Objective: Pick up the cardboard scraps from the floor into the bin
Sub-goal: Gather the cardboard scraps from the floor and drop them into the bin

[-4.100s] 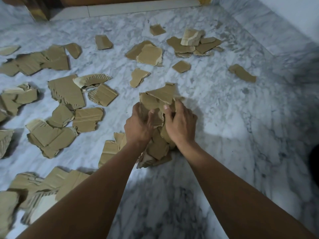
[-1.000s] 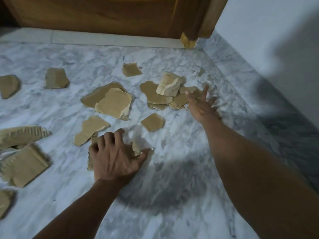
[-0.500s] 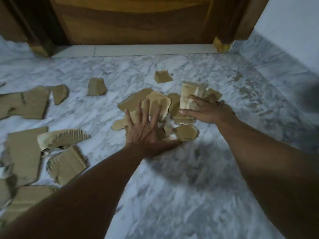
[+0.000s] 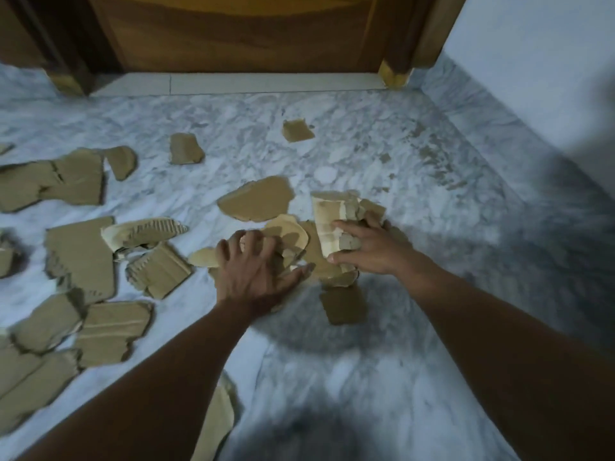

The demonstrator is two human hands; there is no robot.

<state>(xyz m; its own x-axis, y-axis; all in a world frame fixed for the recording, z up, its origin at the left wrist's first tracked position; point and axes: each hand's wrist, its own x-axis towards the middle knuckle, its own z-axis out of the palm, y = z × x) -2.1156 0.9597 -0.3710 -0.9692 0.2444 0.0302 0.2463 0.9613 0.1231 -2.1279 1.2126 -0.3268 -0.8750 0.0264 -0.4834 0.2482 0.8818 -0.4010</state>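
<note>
Cardboard scraps point(image 4: 255, 202): seemed light, stiff, slippery on marble floor point(image 4: 366, 154). Clawed into the heap point(image 4: 293, 232) with left hand point(image 4: 256, 274); clutched a pale piece point(image 4: 327, 224) in right hand point(image 4: 369, 251). Best squeezed from both sides.

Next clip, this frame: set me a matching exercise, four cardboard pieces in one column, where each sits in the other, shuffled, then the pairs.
Things:
1. small squarish brown cardboard scrap
2. pale creased cardboard piece
3. ribbed corrugated tan scrap
4. dark brown rectangular scrap

Places:
A. in the grip of the right hand
B. flat on the marble floor, nearer the camera than the right hand
C. alone, nearest the wooden door
D. left of the left hand, which claws the heap of scraps

Pairs: 1-C, 2-A, 3-D, 4-B
</note>
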